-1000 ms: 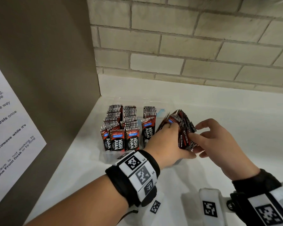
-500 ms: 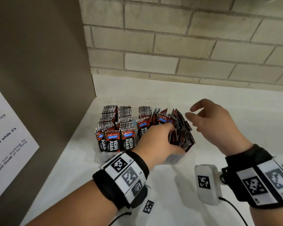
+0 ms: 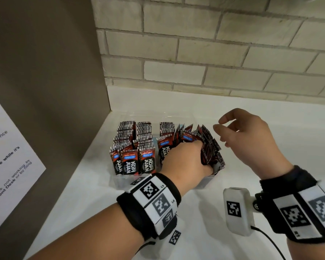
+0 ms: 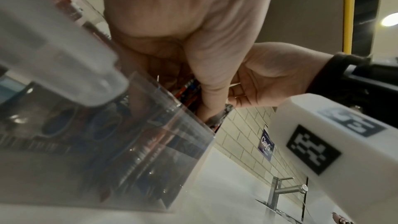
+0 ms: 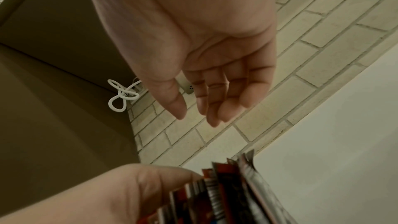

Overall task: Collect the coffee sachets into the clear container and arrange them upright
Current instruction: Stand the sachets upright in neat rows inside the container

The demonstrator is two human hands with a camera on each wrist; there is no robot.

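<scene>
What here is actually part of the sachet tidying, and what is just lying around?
Part of the job:
coffee sachets
clear container
left hand, gripping a bunch of sachets
right hand, empty

Just there:
printed notice
tap
white cable

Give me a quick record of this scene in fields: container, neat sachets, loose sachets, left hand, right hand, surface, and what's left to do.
container: clear container on the white counter, near the brown side panel
neat sachets: upright rows fill its left part
loose sachets: fanned bundle at its right end, leaning, not yet straight
left hand: left hand grips the fanned bundle inside the container
right hand: right hand hovers beside the bundle, fingers relaxed, holding nothing
backdrop: brick wall
left to do: probably straighten the bundle upright
</scene>
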